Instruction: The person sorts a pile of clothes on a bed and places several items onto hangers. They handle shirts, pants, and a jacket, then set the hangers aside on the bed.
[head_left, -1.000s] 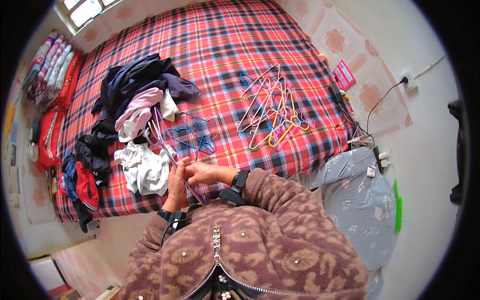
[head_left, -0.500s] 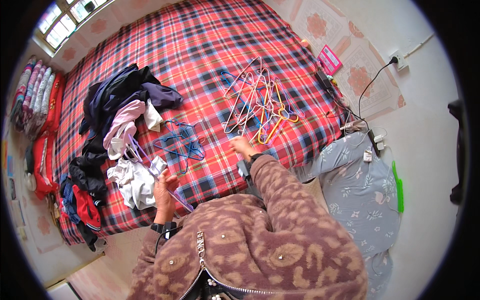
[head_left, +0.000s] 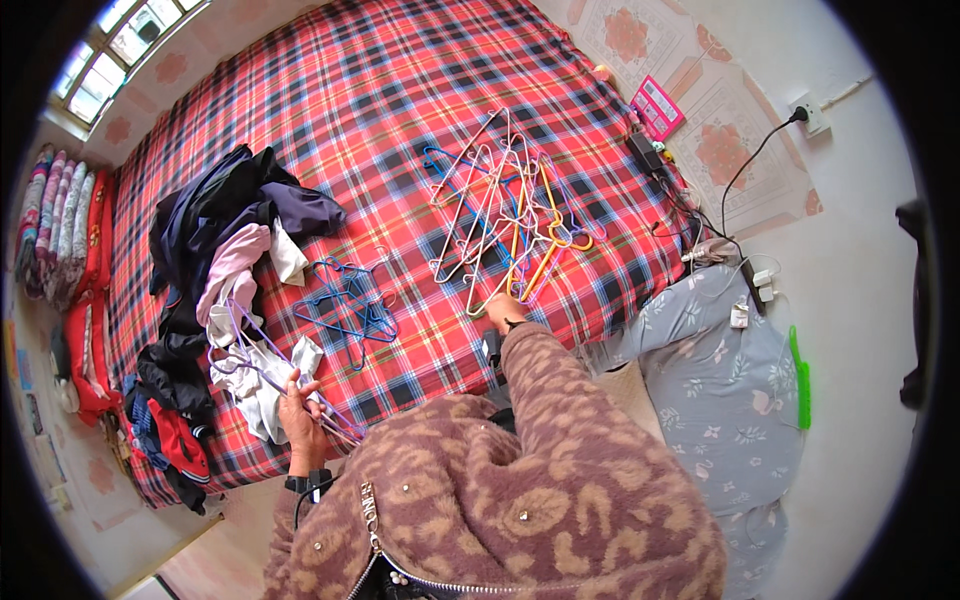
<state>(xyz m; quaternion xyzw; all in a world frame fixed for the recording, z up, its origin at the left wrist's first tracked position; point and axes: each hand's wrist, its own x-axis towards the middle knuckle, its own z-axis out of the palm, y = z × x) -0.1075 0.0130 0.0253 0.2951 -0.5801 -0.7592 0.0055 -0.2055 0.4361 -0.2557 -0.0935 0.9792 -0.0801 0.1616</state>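
Observation:
My left hand (head_left: 301,420) is closed around some purple clothes hangers (head_left: 262,345), which stick out over the white garments (head_left: 255,395) at the bed's near left. Forward and to the right, my right hand (head_left: 505,312) reaches the near edge of a loose pile of clothes hangers (head_left: 497,205) in white, yellow, blue and pink. Its fingers are closed on a hanger at that edge, though the fingertips are partly hidden. Between my hands, nearer the left one, lies a small bunch of blue hangers (head_left: 350,310).
A red plaid sheet (head_left: 330,90) covers the bed. Dark clothes (head_left: 225,200) and a pink garment (head_left: 235,262) are heaped on the left, beside folded bedding (head_left: 62,225). Cables and a power strip (head_left: 748,285) run along the right, near a grey patterned cloth (head_left: 710,400).
My right hand has moved slightly right to the hanger pile and closed on its near edge. My left hand has shifted a little left and down, and its purple hangers have swung outward.

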